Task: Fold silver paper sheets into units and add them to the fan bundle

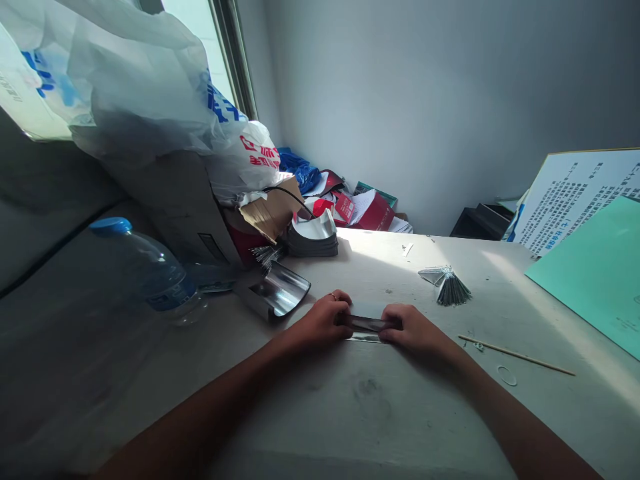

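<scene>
Gripping a shiny sheet (367, 325) at both ends
The left hand (329, 319) pinches its left end, the right hand (409, 327) its right; a thin stick (517, 355) lies farther right.

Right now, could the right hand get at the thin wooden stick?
Likely yes: the stick lies uncovered to the right of the right hand, though that hand would probably need to release the shiny sheet first.
</scene>
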### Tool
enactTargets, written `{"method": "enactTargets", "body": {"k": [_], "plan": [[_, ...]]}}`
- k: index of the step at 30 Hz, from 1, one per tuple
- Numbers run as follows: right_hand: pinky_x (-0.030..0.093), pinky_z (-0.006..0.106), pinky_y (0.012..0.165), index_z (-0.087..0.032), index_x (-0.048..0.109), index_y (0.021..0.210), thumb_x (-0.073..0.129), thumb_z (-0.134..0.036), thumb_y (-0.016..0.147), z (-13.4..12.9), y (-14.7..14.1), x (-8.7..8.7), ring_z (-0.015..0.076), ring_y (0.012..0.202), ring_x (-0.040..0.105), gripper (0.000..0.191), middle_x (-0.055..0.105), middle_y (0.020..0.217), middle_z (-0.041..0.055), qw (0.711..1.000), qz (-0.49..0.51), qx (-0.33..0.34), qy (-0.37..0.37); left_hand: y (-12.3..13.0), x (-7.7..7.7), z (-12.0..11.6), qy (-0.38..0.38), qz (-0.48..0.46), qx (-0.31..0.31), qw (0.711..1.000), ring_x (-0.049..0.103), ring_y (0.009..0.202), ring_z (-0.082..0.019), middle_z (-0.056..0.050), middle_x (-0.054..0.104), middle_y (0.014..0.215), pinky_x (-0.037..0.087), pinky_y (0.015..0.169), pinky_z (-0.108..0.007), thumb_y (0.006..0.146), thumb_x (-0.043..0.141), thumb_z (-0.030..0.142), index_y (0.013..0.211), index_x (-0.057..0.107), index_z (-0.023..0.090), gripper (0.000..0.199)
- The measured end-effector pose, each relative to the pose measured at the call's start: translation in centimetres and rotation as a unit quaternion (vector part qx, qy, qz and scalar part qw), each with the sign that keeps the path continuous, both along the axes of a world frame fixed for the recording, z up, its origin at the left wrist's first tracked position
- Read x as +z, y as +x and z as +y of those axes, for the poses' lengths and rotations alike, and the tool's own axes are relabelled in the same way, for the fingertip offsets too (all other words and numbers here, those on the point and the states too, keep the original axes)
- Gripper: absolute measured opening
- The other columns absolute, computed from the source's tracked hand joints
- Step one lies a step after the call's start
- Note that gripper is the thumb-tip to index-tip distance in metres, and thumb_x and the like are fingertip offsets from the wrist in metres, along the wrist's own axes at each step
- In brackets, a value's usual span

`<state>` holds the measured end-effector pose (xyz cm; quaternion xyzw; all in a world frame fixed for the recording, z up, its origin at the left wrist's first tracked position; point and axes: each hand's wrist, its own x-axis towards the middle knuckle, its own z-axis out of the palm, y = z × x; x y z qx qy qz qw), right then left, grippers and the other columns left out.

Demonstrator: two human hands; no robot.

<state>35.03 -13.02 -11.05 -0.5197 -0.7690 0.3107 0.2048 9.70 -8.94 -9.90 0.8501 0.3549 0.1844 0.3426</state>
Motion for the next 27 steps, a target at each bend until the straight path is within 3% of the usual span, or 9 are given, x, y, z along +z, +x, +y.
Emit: {"method": "enactTargets", "body": {"k": [5,11,15,18,25,27], "plan": [[0.041,0.028,0.069,-0.019,0.062,0.081,0.064,-0.018,0.081,-0.3,0.3,-0.1,0.0172,0.077,0.056,0.003,0.063,0.081,0.0004,0.999,-0.015,0.022,0.034,-0.6,0.2,0.3,-0.004,0.014,-0.007,1.000,0.063,0.101,-0.019,-0.006,0.058,0.125,0.053,0.087,-0.031,0.076,0.071,0.018,0.075,0.069,0.018,0.002],[0.041,0.028,0.072,-0.019,0.058,0.081,0.060,-0.012,0.082,-0.5,0.3,0.0,0.0170,0.078,0.056,0.008,0.062,0.084,0.0010,0.996,-0.019,0.042,0.076,-0.8,0.7,0.2,0.067,0.035,-0.034,0.997,0.063,0.105,-0.021,-0.005,0.061,0.123,0.051,0.089,-0.031,0.078,0.070,0.014,0.077,0.070,0.019,0.005],[0.041,0.029,0.073,-0.019,0.059,0.084,0.056,-0.008,0.083,0.1,0.3,-0.5,0.0178,0.080,0.055,0.012,0.062,0.085,0.0020,0.993,-0.019,0.012,0.117,-0.5,0.1,0.7,0.115,0.009,-0.004,0.993,0.063,0.100,-0.019,-0.006,0.065,0.113,0.051,0.087,-0.030,0.079,0.067,0.010,0.077,0.070,0.018,0.009],[0.042,0.030,0.075,-0.019,0.060,0.085,0.055,-0.007,0.082,0.5,0.4,-0.9,0.0187,0.082,0.055,0.014,0.063,0.087,0.0028,0.993,-0.011,0.001,0.116,-0.5,-0.6,1.2,0.110,-0.002,0.003,0.994,0.063,0.094,-0.017,-0.005,0.067,0.103,0.051,0.083,-0.028,0.081,0.068,0.012,0.077,0.069,0.018,0.006],[0.043,0.030,0.079,-0.019,0.063,0.085,0.052,0.001,0.075,0.4,1.0,-0.9,0.0191,0.086,0.056,0.025,0.064,0.089,0.0035,0.990,-0.010,0.043,0.133,-1.0,-1.4,2.2,0.145,0.015,-0.028,0.989,0.063,0.094,-0.017,-0.002,0.070,0.096,0.049,0.084,-0.028,0.079,0.068,0.008,0.080,0.070,0.020,0.012],[0.043,0.029,0.077,-0.019,0.063,0.083,0.050,0.004,0.070,0.3,1.0,-0.7,0.0191,0.086,0.056,0.030,0.063,0.089,0.0036,0.987,-0.029,0.050,0.148,-1.2,-1.4,2.5,0.170,0.038,-0.062,0.983,0.063,0.096,-0.017,-0.001,0.071,0.097,0.047,0.087,-0.028,0.077,0.066,0.005,0.081,0.071,0.021,0.017]]}}
